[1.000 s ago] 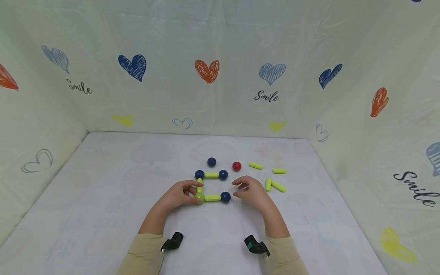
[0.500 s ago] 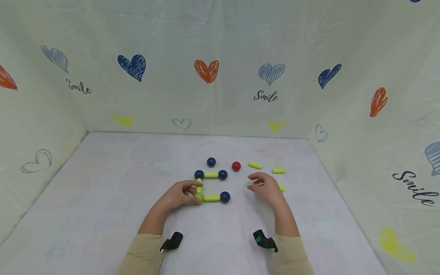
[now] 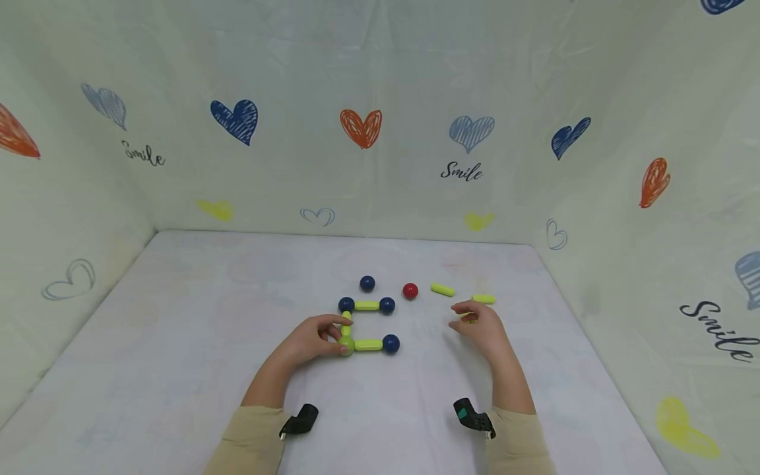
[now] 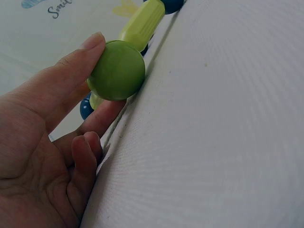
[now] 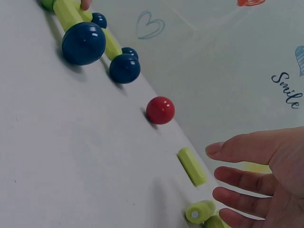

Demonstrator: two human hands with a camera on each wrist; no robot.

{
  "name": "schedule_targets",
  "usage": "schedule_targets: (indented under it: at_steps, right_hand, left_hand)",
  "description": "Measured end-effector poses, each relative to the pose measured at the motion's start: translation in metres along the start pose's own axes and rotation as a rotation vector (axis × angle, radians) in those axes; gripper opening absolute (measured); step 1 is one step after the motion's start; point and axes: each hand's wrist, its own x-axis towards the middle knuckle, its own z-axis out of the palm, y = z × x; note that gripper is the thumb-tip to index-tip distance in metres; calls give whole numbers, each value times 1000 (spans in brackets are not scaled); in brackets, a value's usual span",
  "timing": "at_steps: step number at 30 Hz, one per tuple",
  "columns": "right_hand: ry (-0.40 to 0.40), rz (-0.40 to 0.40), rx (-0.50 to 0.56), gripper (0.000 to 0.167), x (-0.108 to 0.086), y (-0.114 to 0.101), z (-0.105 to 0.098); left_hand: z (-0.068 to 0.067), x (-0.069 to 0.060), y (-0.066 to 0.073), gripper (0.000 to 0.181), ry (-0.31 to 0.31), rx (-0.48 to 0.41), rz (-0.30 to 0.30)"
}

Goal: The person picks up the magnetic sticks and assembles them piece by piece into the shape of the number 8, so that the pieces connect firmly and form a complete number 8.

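A C-shaped frame of yellow-green rods and balls lies on the table. Its corner is a green ball (image 4: 118, 71), which my left hand (image 3: 310, 340) pinches between thumb and fingers. From that ball a rod (image 3: 368, 345) runs to a blue ball (image 3: 390, 344). Another rod leads back to a blue corner ball (image 3: 346, 305), then a top rod (image 3: 366, 305) ends at a second blue ball (image 3: 387, 305). My right hand (image 3: 483, 328) hovers over loose yellow-green rods (image 5: 200, 212), fingers apart and holding nothing. It partly hides those rods in the head view.
A loose blue ball (image 3: 367, 284) and a red ball (image 3: 410, 291) lie behind the frame. Farther right are two loose rods, one slanted (image 3: 443, 289) and one level rod (image 3: 483, 299). A printed cloth wall rises along the table's back edge.
My right hand has moved right, away from the frame's open side, to over the loose rods. My left hand keeps its hold on the green ball. The head view has shifted slightly.
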Motion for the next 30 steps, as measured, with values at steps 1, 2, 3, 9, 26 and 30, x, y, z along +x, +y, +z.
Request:
schedule_targets:
  at_steps: [1, 2, 3, 9, 26, 30]
  right_hand:
    - [-2, -7, -13, 34, 0, 1, -1]
    - [-2, -13, -25, 33, 1, 2, -2]
    - [-4, -16, -37, 33, 1, 3, -2]
    - [-9, 6, -94, 34, 6, 10, -8]
    - [-24, 84, -131, 36, 20, 25, -16]
    - [-50, 66, -149, 35, 24, 27, -15]
  left_hand:
    - [0, 0, 0, 50, 2, -1, -2]
    - [0, 0, 0, 50, 3, -1, -3]
    - [0, 0, 0, 50, 3, -2, -6]
    - [1, 0, 0, 50, -2, -12, -7]
    - [1, 0, 0, 50, 0, -8, 1]
    - [1, 0, 0, 50, 4, -5, 4]
